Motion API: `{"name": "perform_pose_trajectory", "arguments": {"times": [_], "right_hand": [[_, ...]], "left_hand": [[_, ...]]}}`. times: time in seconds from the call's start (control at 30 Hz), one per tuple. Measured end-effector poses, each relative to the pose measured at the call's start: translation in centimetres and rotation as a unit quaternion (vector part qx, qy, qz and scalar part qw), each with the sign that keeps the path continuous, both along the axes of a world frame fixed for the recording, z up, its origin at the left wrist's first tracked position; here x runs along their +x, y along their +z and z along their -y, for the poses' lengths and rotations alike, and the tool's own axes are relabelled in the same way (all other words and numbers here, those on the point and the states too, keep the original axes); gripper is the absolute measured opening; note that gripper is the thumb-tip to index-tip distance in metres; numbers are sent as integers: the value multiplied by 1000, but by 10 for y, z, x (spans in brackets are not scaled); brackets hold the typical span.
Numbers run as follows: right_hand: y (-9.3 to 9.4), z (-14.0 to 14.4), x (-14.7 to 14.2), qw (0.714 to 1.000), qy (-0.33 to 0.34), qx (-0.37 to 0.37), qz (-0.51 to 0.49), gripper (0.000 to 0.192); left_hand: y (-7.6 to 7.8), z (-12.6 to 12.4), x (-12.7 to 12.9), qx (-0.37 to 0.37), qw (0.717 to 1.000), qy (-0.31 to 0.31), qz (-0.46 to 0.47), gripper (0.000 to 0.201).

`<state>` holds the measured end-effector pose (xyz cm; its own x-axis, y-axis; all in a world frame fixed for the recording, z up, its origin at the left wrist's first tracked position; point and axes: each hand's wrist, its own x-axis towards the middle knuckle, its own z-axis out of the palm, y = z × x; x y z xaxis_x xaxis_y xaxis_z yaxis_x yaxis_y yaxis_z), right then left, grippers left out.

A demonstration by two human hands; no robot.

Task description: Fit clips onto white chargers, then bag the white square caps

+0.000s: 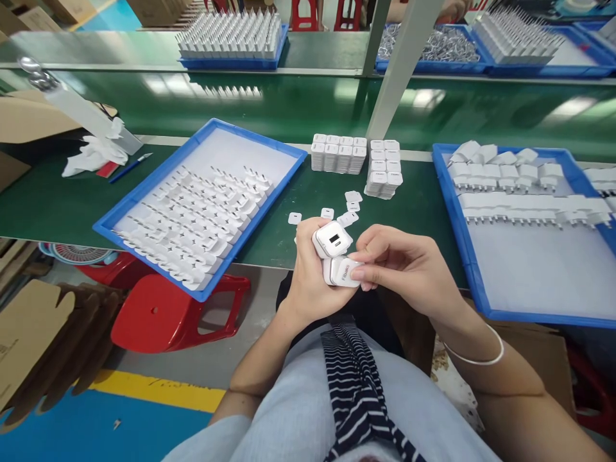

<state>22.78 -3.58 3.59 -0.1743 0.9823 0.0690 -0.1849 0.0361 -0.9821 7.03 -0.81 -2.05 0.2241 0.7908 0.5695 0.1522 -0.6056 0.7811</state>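
Note:
My left hand (304, 282) is wrapped round white charger housings; the upper charger (332, 240) shows a face with a dark USB slot and a smaller slot. Just below it, my right hand (409, 266) pinches a white cover plate (344, 272) with printed lettering between thumb and fingers. The plate lies against the end of the lower housing; whether it is seated there I cannot tell. Loose cover plates (353, 206) are scattered on the green bench just beyond my hands. Behind them stand stacked cover plates (338, 157) and a second stack (384, 173).
On the left, a blue-rimmed tray (255, 138) holds rows of white housings with pins up. Another blue tray (543, 276) on the right carries rows of chargers. A post (404, 64) rises behind the stacks. A pen (129, 168) and a red stool (156, 314) are to the left.

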Motion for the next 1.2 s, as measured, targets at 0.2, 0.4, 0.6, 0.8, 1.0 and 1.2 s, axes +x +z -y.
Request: {"name": "perform_pose_trajectory", "arguments": {"times": [0.2, 0.4, 0.6, 0.8, 1.0, 1.2], "right_hand": [[-1, 0, 0, 1000, 3, -8, -1, 12], [-4, 3, 1, 1000, 4, -5, 19, 13], [-2, 2, 1, 998, -2, 7, 60, 14], [-1, 1, 0, 997, 7, -1, 78, 16], [1, -2, 1, 997, 29, -23, 65, 17], [1, -5, 2, 993, 57, -93, 39, 27]], "left_hand": [[3, 1, 0, 3, 1000, -1, -2, 85], [4, 2, 1, 4, 1000, 3, -3, 81], [5, 4, 1, 10, 1000, 8, -3, 80], [2, 4, 0, 15, 1000, 12, -7, 80], [0, 3, 0, 25, 1000, 3, 1, 81], [-2, 2, 0, 48, 999, 14, -4, 79]]}}
